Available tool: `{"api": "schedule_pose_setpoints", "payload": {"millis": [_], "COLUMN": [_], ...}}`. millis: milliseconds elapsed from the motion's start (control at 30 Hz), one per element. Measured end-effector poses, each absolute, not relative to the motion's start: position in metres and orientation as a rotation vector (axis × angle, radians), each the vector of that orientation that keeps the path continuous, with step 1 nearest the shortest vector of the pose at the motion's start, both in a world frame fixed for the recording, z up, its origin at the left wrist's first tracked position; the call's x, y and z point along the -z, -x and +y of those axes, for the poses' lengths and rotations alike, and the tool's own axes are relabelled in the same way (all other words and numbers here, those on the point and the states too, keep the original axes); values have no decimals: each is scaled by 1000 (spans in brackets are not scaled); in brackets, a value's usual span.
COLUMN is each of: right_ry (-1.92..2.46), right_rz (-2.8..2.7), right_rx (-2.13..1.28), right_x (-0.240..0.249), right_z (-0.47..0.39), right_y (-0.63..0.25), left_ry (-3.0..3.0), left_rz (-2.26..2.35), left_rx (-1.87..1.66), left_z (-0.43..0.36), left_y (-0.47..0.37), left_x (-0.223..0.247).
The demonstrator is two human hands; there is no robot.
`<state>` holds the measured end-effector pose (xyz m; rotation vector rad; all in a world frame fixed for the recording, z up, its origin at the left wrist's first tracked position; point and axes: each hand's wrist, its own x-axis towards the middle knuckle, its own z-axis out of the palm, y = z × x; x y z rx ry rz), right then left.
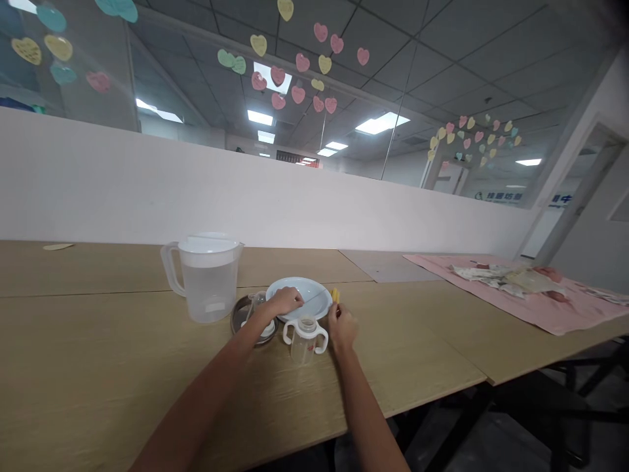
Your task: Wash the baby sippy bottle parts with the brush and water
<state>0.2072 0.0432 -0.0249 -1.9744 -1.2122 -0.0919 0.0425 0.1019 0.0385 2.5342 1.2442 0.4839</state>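
Observation:
My left hand [287, 301] is over the near left part of a white basin [299, 284], its fingers pinched at the end of a thin, pale rod [314, 296] that slants up to the right across the basin. At the basin's right edge, my right hand [343, 326] is closed on a small yellow piece [335, 295]; whether it joins the rod I cannot tell. Between my forearms stands an open clear baby bottle [302, 346] with two white handles. A round metal tray [237, 321] holding white and clear bottle parts is partly hidden under my left forearm.
A lidded clear pitcher [209, 282] of liquid stands left of the tray. Farther right, a pink cloth [535, 318] carries crumpled cloth-like items. A white wall [295, 203] with windows above borders the wooden table's back [413, 341]. Dark chair or table legs show below right.

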Motion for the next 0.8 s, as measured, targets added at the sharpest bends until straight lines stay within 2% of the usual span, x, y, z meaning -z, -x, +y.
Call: {"api": "schedule_pose_setpoints", "payload": {"millis": [333, 600, 800], "right_ry": [1936, 1825, 1669], "right_rz": [-1170, -1188, -1124], "right_rx": [30, -17, -62], "right_x": [31, 31, 35], "right_z": [46, 45, 48], "right_y": [-210, -211, -212], "left_ry": [-2557, -2633, -2740], "left_rz": [1265, 1225, 1225], "left_rx": [-455, -611, -575], "left_z": [102, 76, 57], "left_y": [-48, -54, -59], "left_x": [-33, -63, -72]}}
